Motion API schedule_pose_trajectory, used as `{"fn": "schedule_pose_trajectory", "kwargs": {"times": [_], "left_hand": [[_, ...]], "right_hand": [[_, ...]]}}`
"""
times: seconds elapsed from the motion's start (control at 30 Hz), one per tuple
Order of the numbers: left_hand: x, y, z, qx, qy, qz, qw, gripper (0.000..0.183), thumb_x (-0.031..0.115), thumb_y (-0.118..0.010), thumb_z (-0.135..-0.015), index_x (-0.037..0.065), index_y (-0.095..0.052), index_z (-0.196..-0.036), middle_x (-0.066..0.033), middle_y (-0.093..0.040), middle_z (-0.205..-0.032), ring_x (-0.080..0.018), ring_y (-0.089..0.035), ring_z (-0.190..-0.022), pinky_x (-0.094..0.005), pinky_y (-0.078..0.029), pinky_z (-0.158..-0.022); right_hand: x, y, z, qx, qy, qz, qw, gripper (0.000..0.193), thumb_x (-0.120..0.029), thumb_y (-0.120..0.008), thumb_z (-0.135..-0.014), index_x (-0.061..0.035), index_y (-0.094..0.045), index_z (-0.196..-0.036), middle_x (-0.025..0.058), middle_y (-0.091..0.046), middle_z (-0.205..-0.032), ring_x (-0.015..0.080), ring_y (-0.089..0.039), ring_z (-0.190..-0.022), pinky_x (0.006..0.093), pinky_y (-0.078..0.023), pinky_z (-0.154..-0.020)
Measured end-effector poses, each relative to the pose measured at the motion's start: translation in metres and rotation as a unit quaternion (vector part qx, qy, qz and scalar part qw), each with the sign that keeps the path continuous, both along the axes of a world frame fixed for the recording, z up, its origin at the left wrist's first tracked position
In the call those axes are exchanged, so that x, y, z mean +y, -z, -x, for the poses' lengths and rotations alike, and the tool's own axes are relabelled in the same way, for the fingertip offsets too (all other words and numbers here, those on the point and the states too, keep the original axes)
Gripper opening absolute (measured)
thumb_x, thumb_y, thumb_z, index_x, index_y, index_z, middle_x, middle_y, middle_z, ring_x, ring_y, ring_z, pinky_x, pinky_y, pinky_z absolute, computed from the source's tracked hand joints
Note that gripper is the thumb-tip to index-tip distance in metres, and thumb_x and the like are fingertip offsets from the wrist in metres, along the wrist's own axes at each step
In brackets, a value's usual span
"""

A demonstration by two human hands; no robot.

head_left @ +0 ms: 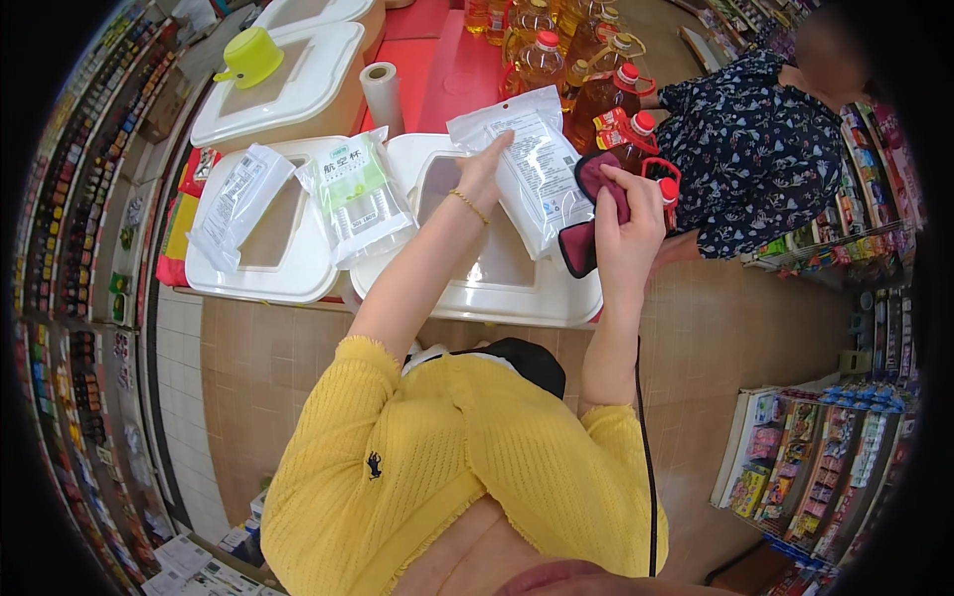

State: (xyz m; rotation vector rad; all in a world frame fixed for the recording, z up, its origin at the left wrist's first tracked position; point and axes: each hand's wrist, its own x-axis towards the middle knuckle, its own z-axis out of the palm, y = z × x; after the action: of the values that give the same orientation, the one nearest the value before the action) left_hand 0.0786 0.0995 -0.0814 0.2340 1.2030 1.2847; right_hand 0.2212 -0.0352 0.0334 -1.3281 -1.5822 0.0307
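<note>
My left hand (pixel 484 167) is closed on the upper left side of a clear and white plastic package (pixel 537 164) printed with small text; its thumb lies over the front, and the other fingers are mostly hidden. The package is tilted above a white-lidded bin (pixel 477 301). In my right hand (pixel 634 221) a maroon cloth with black edging (pixel 578 246) is pinched, close to the package's right edge. To the left, a pack of clear plastic cups with a green label (pixel 360 199) lies on the lids beside another white plastic package (pixel 241 207).
A roll of clear plastic bags (pixel 382 97) stands behind the bins. On another lid sits a lime-green scoop (pixel 250 57). Several oil bottles with red caps (pixel 606 99) crowd the right side. A person in a dark floral top (pixel 755 149) stands there. Stocked shelves (pixel 89 248) line both sides.
</note>
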Motion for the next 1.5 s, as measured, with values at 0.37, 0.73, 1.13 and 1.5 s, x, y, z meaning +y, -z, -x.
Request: {"fn": "schedule_pose_trajectory", "kwargs": {"times": [0.37, 0.73, 1.13, 1.5], "left_hand": [[-0.074, -0.015, 0.047, -0.036, 0.034, -0.177, 0.983, 0.052, 0.002, -0.072, -0.078, -0.002, -0.046, -0.123, -0.0124, -0.061, -0.113, -0.0220, -0.062, -0.100, -0.0346, -0.051, -0.086], [-0.118, -0.010, 0.064, 0.060, 0.051, -0.216, 0.973, 0.061, -0.001, -0.072, -0.074, 0.000, -0.038, -0.125, -0.0123, -0.054, -0.117, -0.0217, -0.059, -0.101, -0.0336, -0.053, -0.085], [-0.127, -0.009, 0.083, 0.022, 0.101, -0.216, 0.971, 0.058, 0.000, -0.070, -0.076, 0.002, -0.040, -0.126, -0.0118, -0.057, -0.114, -0.0218, -0.061, -0.099, -0.0339, -0.054, -0.083], [-0.114, 0.000, 0.092, -0.088, 0.120, -0.232, 0.961, 0.049, 0.005, -0.064, -0.083, -0.006, -0.039, -0.123, -0.0140, -0.059, -0.109, -0.0227, -0.062, -0.099, -0.0366, -0.056, -0.082]], "right_hand": [[-0.002, 0.037, 0.012, 0.006, -0.061, 0.128, 0.990, 0.020, -0.003, -0.057, -0.084, -0.0024, -0.067, -0.101, 0.0143, -0.062, -0.092, 0.0294, -0.063, -0.087, 0.0342, -0.048, -0.078], [0.050, 0.067, 0.078, -0.053, 0.059, 0.039, 0.996, 0.008, -0.009, -0.064, -0.081, -0.0048, -0.061, -0.087, 0.0129, -0.057, -0.087, 0.0319, -0.057, -0.083, 0.0413, -0.047, -0.071], [0.026, 0.067, 0.077, 0.002, -0.032, 0.016, 0.999, 0.006, -0.006, -0.064, -0.078, -0.0033, -0.061, -0.083, 0.0130, -0.059, -0.080, 0.0337, -0.059, -0.075, 0.0403, -0.047, -0.065], [0.009, 0.071, 0.015, 0.316, -0.021, 0.055, 0.947, 0.011, -0.003, -0.064, -0.086, 0.0038, -0.063, -0.095, 0.0048, -0.064, -0.089, 0.0112, -0.059, -0.085, 0.0243, -0.047, -0.077]]}}
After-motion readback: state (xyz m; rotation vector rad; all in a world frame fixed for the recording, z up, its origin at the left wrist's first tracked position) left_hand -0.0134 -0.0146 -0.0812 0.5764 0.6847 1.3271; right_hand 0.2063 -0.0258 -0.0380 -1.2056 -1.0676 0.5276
